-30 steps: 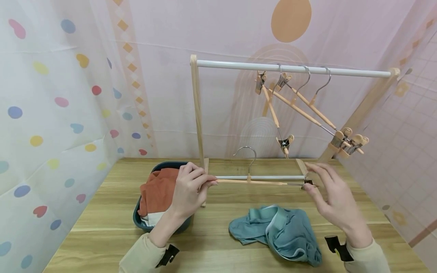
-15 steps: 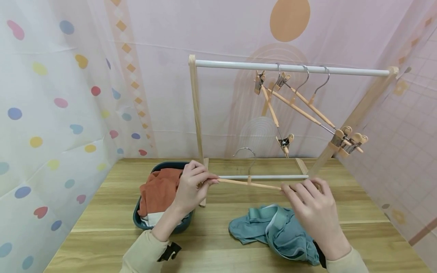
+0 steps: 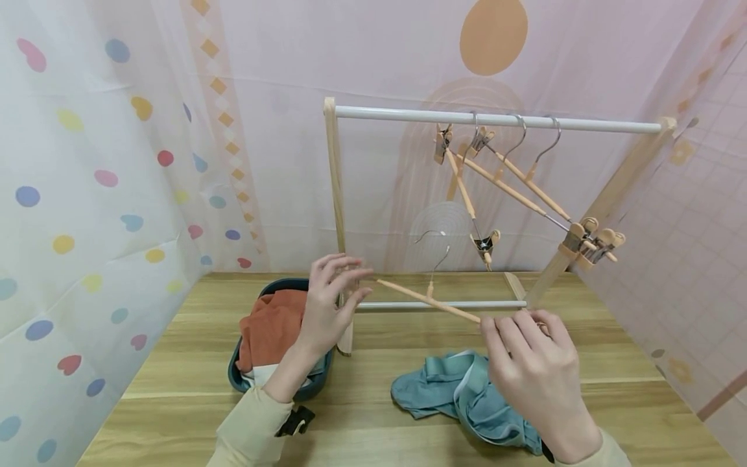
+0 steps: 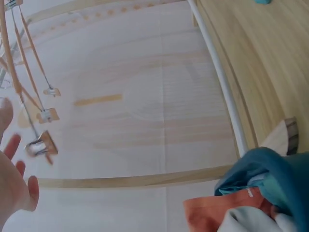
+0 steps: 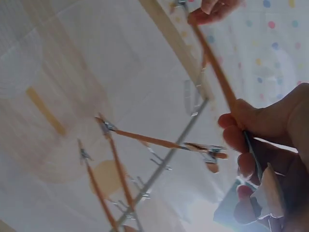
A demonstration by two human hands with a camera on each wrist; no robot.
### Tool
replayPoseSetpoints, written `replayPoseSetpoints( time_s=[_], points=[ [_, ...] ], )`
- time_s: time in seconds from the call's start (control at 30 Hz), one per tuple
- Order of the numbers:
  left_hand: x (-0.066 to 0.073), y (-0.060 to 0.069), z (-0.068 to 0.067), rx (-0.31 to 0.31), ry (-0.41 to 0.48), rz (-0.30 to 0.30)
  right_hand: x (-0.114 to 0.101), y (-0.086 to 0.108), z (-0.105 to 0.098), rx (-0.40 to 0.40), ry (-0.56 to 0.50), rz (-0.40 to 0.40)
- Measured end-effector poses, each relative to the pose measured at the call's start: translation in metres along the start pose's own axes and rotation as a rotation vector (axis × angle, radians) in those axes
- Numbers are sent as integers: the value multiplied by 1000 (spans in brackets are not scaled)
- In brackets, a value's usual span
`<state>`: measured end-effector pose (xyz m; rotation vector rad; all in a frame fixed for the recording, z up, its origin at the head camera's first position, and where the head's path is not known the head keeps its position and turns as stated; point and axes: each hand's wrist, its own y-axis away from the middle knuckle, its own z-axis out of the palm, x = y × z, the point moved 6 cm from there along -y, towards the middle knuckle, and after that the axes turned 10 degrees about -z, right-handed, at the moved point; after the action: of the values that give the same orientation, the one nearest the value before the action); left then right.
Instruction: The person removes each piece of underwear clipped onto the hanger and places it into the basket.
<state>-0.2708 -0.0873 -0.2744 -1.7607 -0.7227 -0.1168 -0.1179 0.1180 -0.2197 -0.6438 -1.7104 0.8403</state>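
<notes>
My right hand (image 3: pixel 537 376) grips one end of a peach-coloured clip hanger (image 3: pixel 449 309), thumb and fingers round its bar in the right wrist view. The hanger tilts, its left end higher, and its metal hook looks blurred. Close to that left end is my left hand (image 3: pixel 329 308), its fingers extended and apart; whether they touch the hanger is hard to tell. Below lies a crumpled teal garment (image 3: pixel 467 389) on the table, partly behind my right hand. A dark teal basket (image 3: pixel 235 376) at the left holds a folded rust-orange garment (image 3: pixel 273 334) and other cloth.
A wooden rack with a white top rail (image 3: pixel 397 114) stands at the back. Several similar clip hangers (image 3: pixel 513 188) hang from it towards the right. A lower white bar (image 3: pixel 467 304) runs behind the held hanger. A patterned curtain (image 3: pixel 280 162) surrounds the wooden table (image 3: pixel 192 415).
My right hand has moved left from the hanger's end clip and now grips the bar. The hanger's left end has risen. My left hand has let go of its pinch, its fingers now spread.
</notes>
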Motion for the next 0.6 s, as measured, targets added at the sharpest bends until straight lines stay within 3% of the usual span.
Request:
replayPoseSetpoints(
  time_s=[0.17, 0.27, 0.43, 0.6],
  points=[
    [-14, -11, -7, 118, 30, -183, 2, -19, -4, -39, 90, -13],
    [-27, -17, -7, 130, 45, -317, 2, -32, -8, -39, 126, -31],
    [-48, -28, 1, 44, 28, -460, 4, -56, -17, -27, 184, -41],
    [-63, -34, 13, -85, -22, -513, 15, -77, -19, -32, 248, 4]
  ],
)
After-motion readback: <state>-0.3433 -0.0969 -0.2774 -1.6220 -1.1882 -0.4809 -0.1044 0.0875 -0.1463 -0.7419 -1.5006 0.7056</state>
